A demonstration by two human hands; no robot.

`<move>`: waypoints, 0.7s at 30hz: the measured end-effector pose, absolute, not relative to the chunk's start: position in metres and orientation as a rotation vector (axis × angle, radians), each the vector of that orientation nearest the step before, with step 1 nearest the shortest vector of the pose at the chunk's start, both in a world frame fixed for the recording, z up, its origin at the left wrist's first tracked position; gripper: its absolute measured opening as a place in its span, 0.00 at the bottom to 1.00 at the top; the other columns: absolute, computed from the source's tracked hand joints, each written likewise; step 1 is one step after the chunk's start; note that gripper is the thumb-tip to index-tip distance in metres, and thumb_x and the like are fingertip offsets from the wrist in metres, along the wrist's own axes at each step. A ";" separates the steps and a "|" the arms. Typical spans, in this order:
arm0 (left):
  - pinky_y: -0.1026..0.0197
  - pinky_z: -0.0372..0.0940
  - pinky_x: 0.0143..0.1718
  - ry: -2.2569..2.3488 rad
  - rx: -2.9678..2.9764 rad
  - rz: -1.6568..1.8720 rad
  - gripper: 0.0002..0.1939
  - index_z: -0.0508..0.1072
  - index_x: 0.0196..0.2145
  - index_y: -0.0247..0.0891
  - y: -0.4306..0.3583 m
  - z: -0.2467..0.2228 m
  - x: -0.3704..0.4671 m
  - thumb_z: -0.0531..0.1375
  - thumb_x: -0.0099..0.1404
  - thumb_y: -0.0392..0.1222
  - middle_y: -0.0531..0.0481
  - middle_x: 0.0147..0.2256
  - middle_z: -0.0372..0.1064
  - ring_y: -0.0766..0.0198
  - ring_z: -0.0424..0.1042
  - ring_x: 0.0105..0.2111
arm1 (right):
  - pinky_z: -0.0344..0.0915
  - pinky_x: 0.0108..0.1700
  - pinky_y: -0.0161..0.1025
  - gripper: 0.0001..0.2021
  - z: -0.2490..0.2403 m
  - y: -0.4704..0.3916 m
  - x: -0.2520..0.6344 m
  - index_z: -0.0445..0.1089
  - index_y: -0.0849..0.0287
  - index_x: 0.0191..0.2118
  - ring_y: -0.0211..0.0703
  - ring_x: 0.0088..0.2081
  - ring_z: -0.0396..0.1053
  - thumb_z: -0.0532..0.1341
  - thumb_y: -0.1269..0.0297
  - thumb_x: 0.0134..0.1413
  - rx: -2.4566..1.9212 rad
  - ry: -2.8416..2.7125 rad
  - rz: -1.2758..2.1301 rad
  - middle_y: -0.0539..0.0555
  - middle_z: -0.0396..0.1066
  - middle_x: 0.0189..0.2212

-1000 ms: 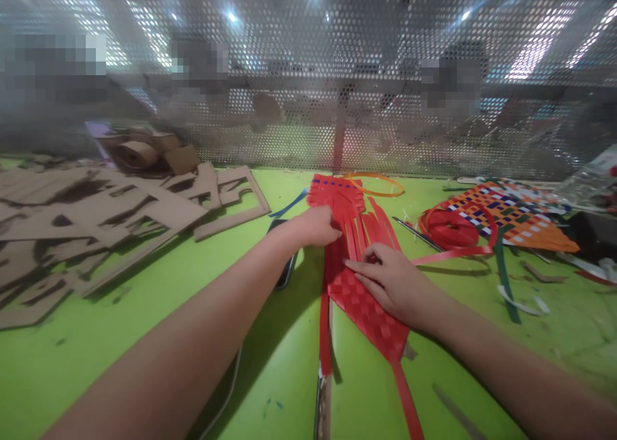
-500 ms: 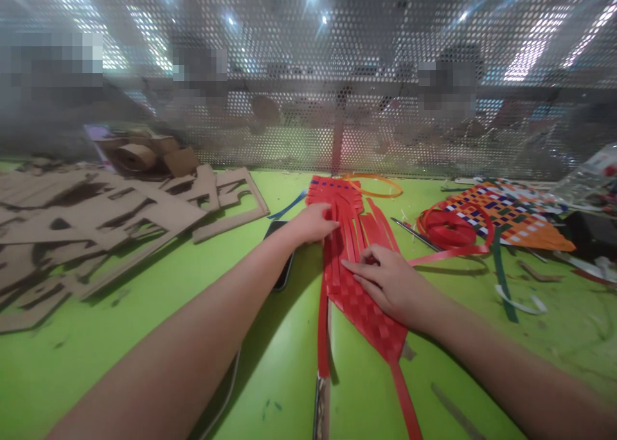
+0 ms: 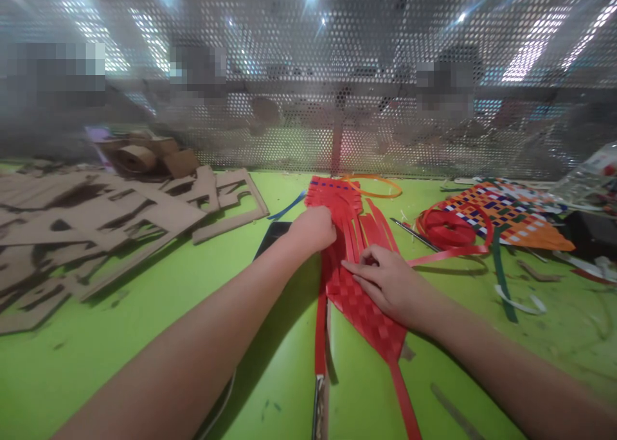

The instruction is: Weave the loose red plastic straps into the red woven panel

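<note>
A red woven strip piece lies on the table, its loose strips fanning toward the far side and its near end tapering to a point. My left hand is closed over the far left strips, gripping a red strip at their edge; its fingertips are partly hidden. On the weave rests my right hand, its index finger stretched across the strips and the other fingers loosely bent. Beyond both hands lies a flat red woven band with small blue squares. One long red strip runs toward me from the left edge.
Cut cardboard pieces heap up at left. A red strip coil, a pen-like tool and a multicoloured weave lie at right. A dark phone is partly under my left arm. A perforated metal screen stands behind.
My left hand has drawn slightly toward me, and its fingers, spread before, are now curled in. My right hand stays in place on the weave.
</note>
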State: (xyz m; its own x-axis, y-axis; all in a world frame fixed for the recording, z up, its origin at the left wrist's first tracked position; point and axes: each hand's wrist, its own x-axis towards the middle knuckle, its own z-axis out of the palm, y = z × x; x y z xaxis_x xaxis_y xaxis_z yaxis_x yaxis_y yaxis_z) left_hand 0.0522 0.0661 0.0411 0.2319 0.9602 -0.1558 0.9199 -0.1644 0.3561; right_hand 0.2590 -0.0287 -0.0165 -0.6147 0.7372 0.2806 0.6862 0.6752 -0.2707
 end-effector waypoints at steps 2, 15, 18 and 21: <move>0.45 0.75 0.53 1.707 2.109 0.147 0.20 0.73 0.61 0.38 0.068 0.040 0.051 0.65 0.76 0.49 0.40 0.59 0.72 0.51 0.76 0.53 | 0.72 0.47 0.51 0.21 -0.016 -0.029 0.259 0.76 0.54 0.66 0.51 0.43 0.70 0.54 0.64 0.77 -1.124 -2.522 0.198 0.62 0.71 0.44; 0.64 0.69 0.29 1.611 1.989 0.271 0.12 0.79 0.28 0.34 0.068 0.040 0.050 0.61 0.68 0.39 0.47 0.22 0.75 0.61 0.76 0.25 | 0.72 0.47 0.52 0.21 -0.013 -0.031 0.258 0.76 0.54 0.66 0.51 0.42 0.70 0.55 0.63 0.76 -1.144 -2.518 0.211 0.61 0.70 0.44; 0.62 0.70 0.31 1.650 2.029 0.270 0.10 0.80 0.27 0.35 0.063 0.047 0.053 0.62 0.65 0.39 0.45 0.22 0.75 0.57 0.78 0.27 | 0.72 0.48 0.52 0.20 -0.013 -0.031 0.258 0.77 0.55 0.65 0.51 0.43 0.70 0.55 0.64 0.76 -1.152 -2.518 0.218 0.61 0.71 0.45; 0.61 0.71 0.33 1.670 2.039 0.230 0.09 0.82 0.30 0.34 0.059 0.054 0.056 0.62 0.64 0.38 0.44 0.22 0.76 0.54 0.79 0.29 | 0.73 0.48 0.51 0.20 -0.014 -0.030 0.258 0.78 0.55 0.63 0.51 0.44 0.71 0.55 0.64 0.76 -1.144 -2.513 0.206 0.61 0.71 0.45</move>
State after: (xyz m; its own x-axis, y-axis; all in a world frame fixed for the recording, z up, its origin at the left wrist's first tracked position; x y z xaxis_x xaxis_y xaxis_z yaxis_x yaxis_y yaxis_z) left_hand 0.0563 0.0590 0.0536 0.2372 0.9557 -0.1743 0.8730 -0.1310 0.4698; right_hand 0.2579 -0.0300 -0.0138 -0.6014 0.7515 0.2711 0.6974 0.6594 -0.2807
